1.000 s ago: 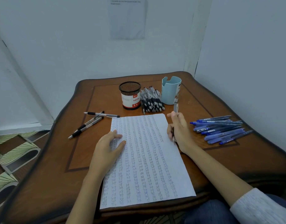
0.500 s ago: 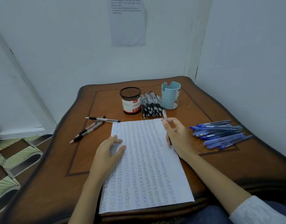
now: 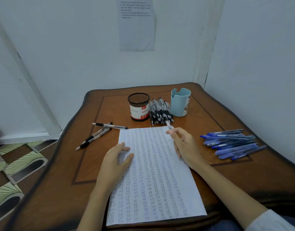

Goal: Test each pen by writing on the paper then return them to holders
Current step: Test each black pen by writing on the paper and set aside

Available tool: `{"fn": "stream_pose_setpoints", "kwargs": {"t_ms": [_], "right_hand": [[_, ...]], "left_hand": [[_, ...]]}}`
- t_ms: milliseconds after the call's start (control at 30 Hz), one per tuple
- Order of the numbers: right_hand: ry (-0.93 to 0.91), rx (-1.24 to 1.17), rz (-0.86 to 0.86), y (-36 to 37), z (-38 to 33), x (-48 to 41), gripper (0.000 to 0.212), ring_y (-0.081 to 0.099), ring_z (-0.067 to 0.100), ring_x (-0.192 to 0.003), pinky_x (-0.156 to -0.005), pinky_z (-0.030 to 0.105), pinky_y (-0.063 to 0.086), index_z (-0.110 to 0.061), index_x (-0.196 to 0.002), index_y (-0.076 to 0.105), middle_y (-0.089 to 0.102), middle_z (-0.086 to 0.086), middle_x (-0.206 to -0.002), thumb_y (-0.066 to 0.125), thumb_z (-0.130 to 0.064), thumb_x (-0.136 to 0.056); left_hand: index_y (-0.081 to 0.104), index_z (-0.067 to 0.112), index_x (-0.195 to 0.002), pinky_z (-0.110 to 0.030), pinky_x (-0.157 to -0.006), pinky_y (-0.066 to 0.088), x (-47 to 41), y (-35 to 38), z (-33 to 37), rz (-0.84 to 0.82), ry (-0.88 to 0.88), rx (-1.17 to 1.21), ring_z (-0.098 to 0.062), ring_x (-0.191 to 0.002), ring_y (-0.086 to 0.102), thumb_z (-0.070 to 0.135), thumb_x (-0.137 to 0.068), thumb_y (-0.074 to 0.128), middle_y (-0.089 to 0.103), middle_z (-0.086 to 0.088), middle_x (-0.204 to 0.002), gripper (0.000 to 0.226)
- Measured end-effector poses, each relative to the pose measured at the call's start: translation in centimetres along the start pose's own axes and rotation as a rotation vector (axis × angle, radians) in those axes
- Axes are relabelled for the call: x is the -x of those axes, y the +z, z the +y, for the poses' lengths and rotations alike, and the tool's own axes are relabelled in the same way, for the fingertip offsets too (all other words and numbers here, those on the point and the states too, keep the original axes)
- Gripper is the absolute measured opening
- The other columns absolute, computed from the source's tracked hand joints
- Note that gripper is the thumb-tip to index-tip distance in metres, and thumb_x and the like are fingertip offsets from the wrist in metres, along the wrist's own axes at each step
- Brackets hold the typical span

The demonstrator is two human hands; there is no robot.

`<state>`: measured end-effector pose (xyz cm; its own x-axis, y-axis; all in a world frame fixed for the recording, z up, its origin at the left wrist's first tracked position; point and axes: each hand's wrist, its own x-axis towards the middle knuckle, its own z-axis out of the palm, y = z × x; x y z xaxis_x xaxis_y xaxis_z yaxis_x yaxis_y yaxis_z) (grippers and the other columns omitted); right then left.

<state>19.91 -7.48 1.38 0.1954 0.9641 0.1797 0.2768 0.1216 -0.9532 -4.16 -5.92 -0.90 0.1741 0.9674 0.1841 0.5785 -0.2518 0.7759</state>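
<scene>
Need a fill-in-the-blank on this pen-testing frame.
The right hand grips a clear-barrelled ___.
The left hand rests on the written-over white ___.
The pile of blue pens lies to the ___ of the sheet.
The black-grip pen heap lies between the black mesh cup and the ___ plastic cup.
Missing: pen; paper; right; light-blue.

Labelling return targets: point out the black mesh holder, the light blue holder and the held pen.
black mesh holder (image 3: 138,112): head view, on its red-and-white label.
light blue holder (image 3: 179,104): head view, on its front wall.
held pen (image 3: 169,125): head view, on its exposed clear top end.
</scene>
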Motion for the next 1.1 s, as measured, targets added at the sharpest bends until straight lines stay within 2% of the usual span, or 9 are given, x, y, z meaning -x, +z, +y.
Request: {"fn": "stream_pose_setpoints", "kwargs": {"t_ms": [100,167,233,367,500,567,667,867,1100], "right_hand": [[0.109,-0.059,0.006,0.0,0.0,-0.9,0.029,0.031,0.007,-0.034,-0.04,0.024,0.029,-0.009,-0.109,0.061,0.04,-0.002,-0.043,0.035,-0.017,-0.102],[0.205,-0.134,0.019,-0.3,-0.3,-1.7,0.035,0.034,0.005,-0.039,-0.038,0.019,0.028,-0.003,-0.11,0.063,0.042,0.002,-0.051,0.03,-0.004,-0.096],[0.232,-0.13,0.057,-0.7,-0.8,-2.9,0.033,0.044,0.007,-0.053,-0.049,0.019,0.036,-0.004,-0.109,0.065,0.05,0.007,-0.065,0.036,-0.002,-0.095],[0.198,-0.097,0.15,-1.1,-1.6,-6.3,0.017,0.053,0.009,-0.07,-0.059,0.018,0.044,-0.007,-0.109,0.064,0.062,-0.001,-0.084,0.055,-0.01,-0.095],[0.149,-0.023,0.288,-0.9,-1.8,-10.1,0.016,0.052,0.015,-0.093,-0.082,0.029,0.05,-0.01,-0.103,0.07,0.065,0.003,-0.107,0.07,-0.011,-0.086],[0.13,0.031,0.339,-0.3,-2.1,-11.6,0.021,0.048,0.013,-0.101,-0.087,0.027,0.046,-0.007,-0.105,0.072,0.062,0.0,-0.109,0.072,-0.011,-0.085],[0.086,0.138,0.355,0.7,-2.5,-13.5,0.025,0.047,0.008,-0.094,-0.082,0.019,0.04,-0.001,-0.109,0.07,0.065,0.005,-0.107,0.07,-0.011,-0.086],[0.041,0.347,0.268,2.0,-1.7,-14.9,0.03,0.052,0.012,-0.091,-0.078,0.021,0.04,-0.003,-0.117,0.066,0.067,0.011,-0.111,0.066,-0.017,-0.09],[-0.213,0.442,0.265,2.5,-1.8,-12.0,0.014,0.048,0.004,-0.067,-0.065,0.019,0.043,-0.01,-0.092,0.072,0.066,0.006,-0.091,0.061,-0.002,-0.089]], "left_hand": [[0.063,0.032,-0.111,-0.036,-0.111,0.034,-0.1,0.0,0.0,0.003,-0.003,-0.012,-0.007,-0.133,0.039,0.031,-0.089,0.065,0.049,0.009,-0.14,0.022],[0.063,0.033,-0.11,-0.032,-0.11,0.033,-0.1,-0.1,0.0,0.008,-0.005,-0.02,-0.006,-0.132,0.039,0.032,-0.089,0.065,0.05,0.011,-0.139,0.021],[0.063,0.035,-0.108,-0.031,-0.11,0.032,-0.2,0.0,0.0,0.019,-0.003,-0.011,-0.006,-0.133,0.039,0.031,-0.088,0.066,0.051,0.011,-0.138,0.02],[0.059,0.038,-0.104,-0.039,-0.116,0.028,-0.3,0.0,0.1,0.039,-0.007,0.006,-0.007,-0.141,0.028,0.031,-0.087,0.067,0.047,0.007,-0.144,0.02],[0.055,0.041,-0.105,-0.042,-0.116,0.029,-0.3,0.0,0.3,0.035,-0.048,-0.001,-0.01,-0.141,0.029,0.035,-0.087,0.066,0.043,0.007,-0.147,0.022],[0.055,0.042,-0.105,-0.042,-0.116,0.029,-0.4,0.0,0.3,0.035,-0.055,0.002,-0.01,-0.141,0.029,0.036,-0.087,0.066,0.042,0.009,-0.147,0.022],[0.055,0.044,-0.105,-0.042,-0.116,0.029,-0.4,0.1,0.1,0.036,-0.05,0.0,-0.009,-0.141,0.028,0.038,-0.087,0.066,0.042,0.01,-0.147,0.022],[0.055,0.044,-0.104,-0.04,-0.116,0.028,-0.5,0.0,0.1,0.042,-0.044,0.007,-0.006,-0.141,0.028,0.037,-0.087,0.066,0.043,0.012,-0.146,0.022],[0.057,0.039,-0.109,-0.037,-0.116,0.027,-0.4,-0.1,0.1,0.034,-0.046,0.003,-0.006,-0.141,0.028,0.037,-0.087,0.065,0.043,0.01,-0.147,0.023]]}}
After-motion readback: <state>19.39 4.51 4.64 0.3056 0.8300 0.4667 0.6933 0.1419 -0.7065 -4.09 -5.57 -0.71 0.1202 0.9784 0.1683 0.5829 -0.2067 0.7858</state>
